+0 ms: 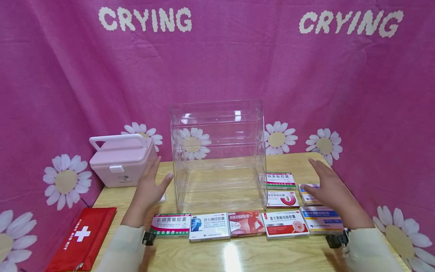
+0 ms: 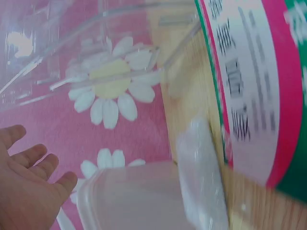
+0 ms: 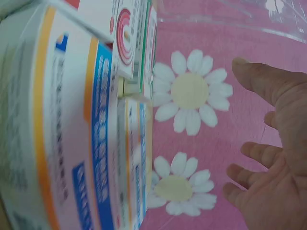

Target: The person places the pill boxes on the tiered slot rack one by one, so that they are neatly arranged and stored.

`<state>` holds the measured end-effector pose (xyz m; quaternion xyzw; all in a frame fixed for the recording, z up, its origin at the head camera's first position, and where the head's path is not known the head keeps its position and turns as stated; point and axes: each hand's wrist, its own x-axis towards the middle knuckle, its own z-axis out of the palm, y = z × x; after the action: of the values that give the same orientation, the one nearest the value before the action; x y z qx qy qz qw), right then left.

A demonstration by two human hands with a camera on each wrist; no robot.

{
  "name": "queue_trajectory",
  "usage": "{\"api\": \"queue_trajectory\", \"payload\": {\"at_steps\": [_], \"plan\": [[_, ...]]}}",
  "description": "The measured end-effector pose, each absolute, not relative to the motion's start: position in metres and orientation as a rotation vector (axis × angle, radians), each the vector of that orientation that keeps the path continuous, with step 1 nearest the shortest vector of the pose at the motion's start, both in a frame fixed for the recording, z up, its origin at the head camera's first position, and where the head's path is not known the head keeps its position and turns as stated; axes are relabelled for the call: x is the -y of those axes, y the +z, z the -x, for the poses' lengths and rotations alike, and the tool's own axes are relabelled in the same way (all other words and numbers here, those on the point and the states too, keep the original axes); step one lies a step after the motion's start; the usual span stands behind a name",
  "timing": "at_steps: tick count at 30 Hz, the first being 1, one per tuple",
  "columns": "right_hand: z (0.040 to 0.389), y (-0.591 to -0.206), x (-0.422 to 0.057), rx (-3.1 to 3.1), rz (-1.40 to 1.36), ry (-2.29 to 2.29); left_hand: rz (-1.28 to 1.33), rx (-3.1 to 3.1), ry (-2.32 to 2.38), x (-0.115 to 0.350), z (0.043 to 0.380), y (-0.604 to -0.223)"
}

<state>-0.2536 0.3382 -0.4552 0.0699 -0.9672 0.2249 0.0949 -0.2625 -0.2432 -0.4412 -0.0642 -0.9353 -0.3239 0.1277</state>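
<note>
A clear plastic tiered rack (image 1: 217, 151) stands in the middle of the table, its shelves bare. My left hand (image 1: 149, 190) is held above the table to the left of the rack, fingers spread and holding nothing. On the other side, my right hand (image 1: 327, 190) hovers over several medicine boxes, thumb apart from the fingers, also with nothing in it. In front of the rack lies a row with a green-and-magenta box (image 1: 170, 225), a blue-and-white box (image 1: 209, 226), a pink box (image 1: 247, 223), a red-and-white box (image 1: 286, 224) and a blue-and-orange box (image 1: 321, 220).
A pink lidded case (image 1: 119, 162) with a handle stands at the back left. Near the left edge lies a red first aid pouch (image 1: 83, 238). More boxes, including one with a red swirl (image 1: 282, 199), lie right of the rack. A pink curtain (image 1: 217, 64) hangs behind.
</note>
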Motion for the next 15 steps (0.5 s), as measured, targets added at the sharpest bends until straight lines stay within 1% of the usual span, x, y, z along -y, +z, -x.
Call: {"api": "queue_trajectory", "payload": {"at_steps": [6,15], "plan": [[0.249,-0.465,-0.364,2.878,-0.14,0.741,0.127,2.679,-1.197,0.228,0.266,-0.445],[0.244,-0.467,-0.395,2.994,-0.032,0.892,0.153,2.488,-1.66,0.21,0.273,-0.456]]}}
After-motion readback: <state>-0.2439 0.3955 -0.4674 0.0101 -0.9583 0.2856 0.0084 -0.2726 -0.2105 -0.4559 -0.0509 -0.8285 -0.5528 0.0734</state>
